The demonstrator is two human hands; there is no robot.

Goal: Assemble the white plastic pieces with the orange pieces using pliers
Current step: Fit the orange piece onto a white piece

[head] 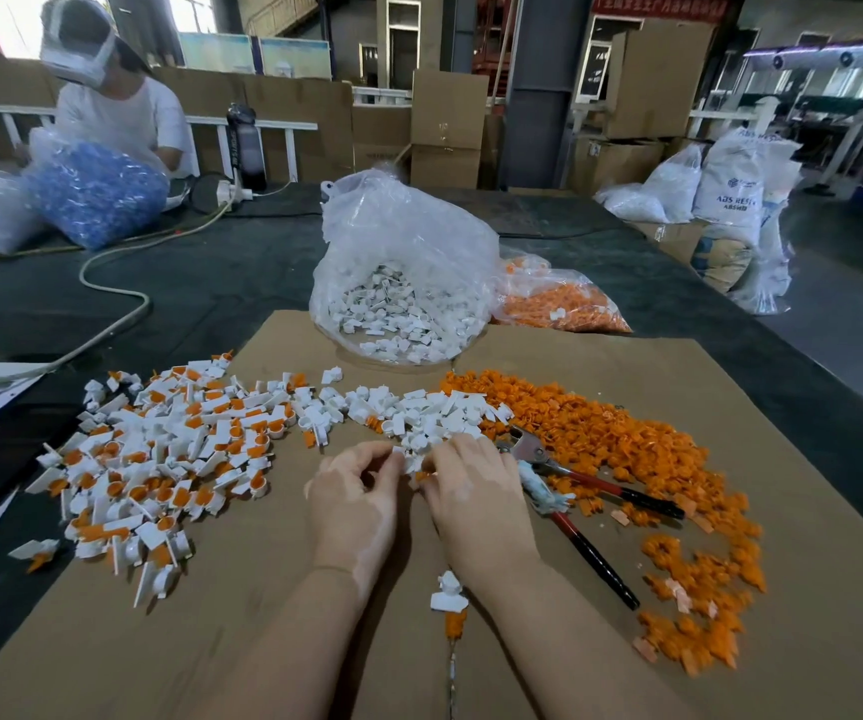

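Observation:
My left hand [354, 504] and my right hand [476, 491] meet at the middle of the cardboard sheet [273, 641]. Together their fingertips pinch a small white plastic piece [409, 461], with a bit of orange showing just under it. Loose white pieces [419, 407] lie in a band right behind my hands. A wide heap of orange pieces [601, 428] spreads to the right. Joined white-and-orange pieces [159, 449] are piled on the left. The pliers [575, 491], with red-and-black handles, lie on the cardboard to the right of my right hand, untouched.
A clear bag of white pieces [398, 283] stands behind the cardboard, with a bag of orange pieces [559, 298] to its right. One white-and-orange piece [450, 600] lies between my forearms. A cable [123, 283] crosses the dark table. Another person [117, 111] sits at far left with a blue-filled bag.

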